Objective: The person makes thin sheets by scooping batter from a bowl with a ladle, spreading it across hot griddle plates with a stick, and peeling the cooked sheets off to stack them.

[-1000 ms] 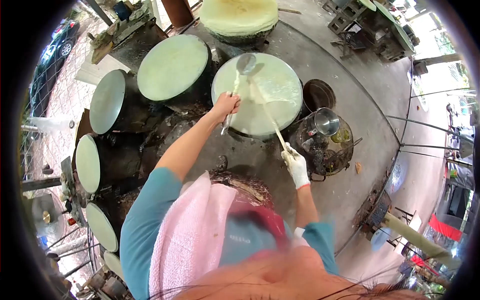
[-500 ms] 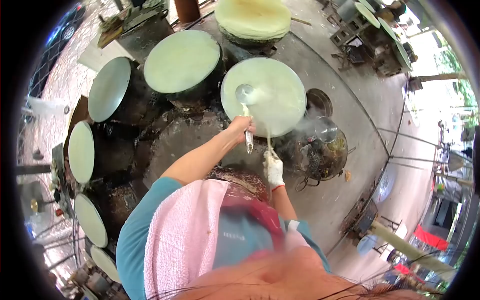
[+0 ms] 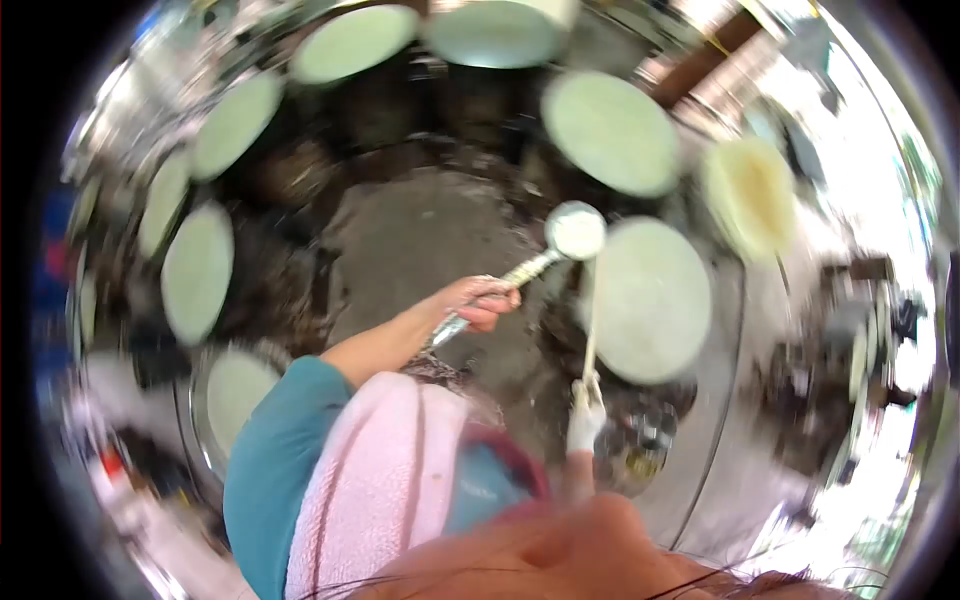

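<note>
My left hand point(image 3: 482, 302), bare, is closed around the handle of a ladle point(image 3: 575, 231). Something pale lies in its round bowl, at the upper left edge of a large round pan point(image 3: 650, 305). A thin whitish layer covers this pan. On my right hand point(image 3: 586, 412) is a white glove, and its fingers are wrapped round a long thin stick point(image 3: 594, 325). The stick points up along the pan's left side; I cannot tell whether its tip touches the pan.
More round pans with pale surfaces form an arc on dark stoves, one pan point(image 3: 612, 133) at upper right, another point(image 3: 198, 273) at left. A yellowish round stack point(image 3: 750, 198) stands at far right. Dark metal vessels point(image 3: 640, 445) sit beside my gloved hand. Grey floor point(image 3: 425, 235) lies inside the arc.
My view has turned left, so the pans appear shifted clockwise. The ladle has moved from over the pan's surface to its edge. Both hands keep their hold. Steam no longer shows clearly.
</note>
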`<state>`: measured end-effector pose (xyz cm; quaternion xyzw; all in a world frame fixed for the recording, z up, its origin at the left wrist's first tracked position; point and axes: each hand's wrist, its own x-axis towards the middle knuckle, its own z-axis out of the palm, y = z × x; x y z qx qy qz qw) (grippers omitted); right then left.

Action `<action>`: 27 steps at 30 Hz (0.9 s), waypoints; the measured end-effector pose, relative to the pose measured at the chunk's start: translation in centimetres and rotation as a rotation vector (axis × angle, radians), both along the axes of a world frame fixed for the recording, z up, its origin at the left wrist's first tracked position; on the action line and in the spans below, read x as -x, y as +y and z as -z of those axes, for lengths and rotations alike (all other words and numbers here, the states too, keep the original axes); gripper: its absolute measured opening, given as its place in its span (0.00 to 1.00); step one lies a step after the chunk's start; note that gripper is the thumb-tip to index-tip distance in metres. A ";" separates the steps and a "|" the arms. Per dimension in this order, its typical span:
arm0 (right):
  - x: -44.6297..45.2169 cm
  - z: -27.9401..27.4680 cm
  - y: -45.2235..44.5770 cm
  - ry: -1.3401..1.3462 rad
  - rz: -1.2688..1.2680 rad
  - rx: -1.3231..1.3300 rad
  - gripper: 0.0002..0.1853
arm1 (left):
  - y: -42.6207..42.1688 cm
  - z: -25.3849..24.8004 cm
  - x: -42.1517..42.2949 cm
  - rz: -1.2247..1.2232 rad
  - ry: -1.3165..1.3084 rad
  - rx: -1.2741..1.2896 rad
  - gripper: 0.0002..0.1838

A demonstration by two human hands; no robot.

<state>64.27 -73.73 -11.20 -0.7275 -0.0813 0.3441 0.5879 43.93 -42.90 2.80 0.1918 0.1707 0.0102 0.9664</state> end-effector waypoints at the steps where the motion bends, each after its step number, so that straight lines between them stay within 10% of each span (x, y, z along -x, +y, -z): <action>1: 0.3 -2.0 0.8 -0.160 -0.080 0.005 0.25 | -0.2 0.6 2.8 -0.071 -0.051 0.053 0.14; 4: 0.7 -1.0 0.8 -0.252 0.111 0.200 0.24 | -2.5 1.4 13.0 -0.351 -0.046 -0.024 0.15; 14: 26.0 -2.8 18.8 0.112 -0.949 -0.132 0.28 | -23.2 7.5 47.4 -1.440 1.041 -0.170 0.14; 17: 35.2 -4.9 20.3 -0.148 -1.323 -0.015 0.27 | -26.1 8.7 53.7 -0.842 1.871 -0.223 0.13; 20: 38.6 -2.2 19.0 0.031 -1.352 0.078 0.26 | -27.3 11.0 57.9 -0.103 1.963 -0.672 0.13; 27: 40.8 -1.7 17.3 0.054 -1.291 0.142 0.25 | -24.0 18.8 63.7 -0.271 1.843 -0.634 0.18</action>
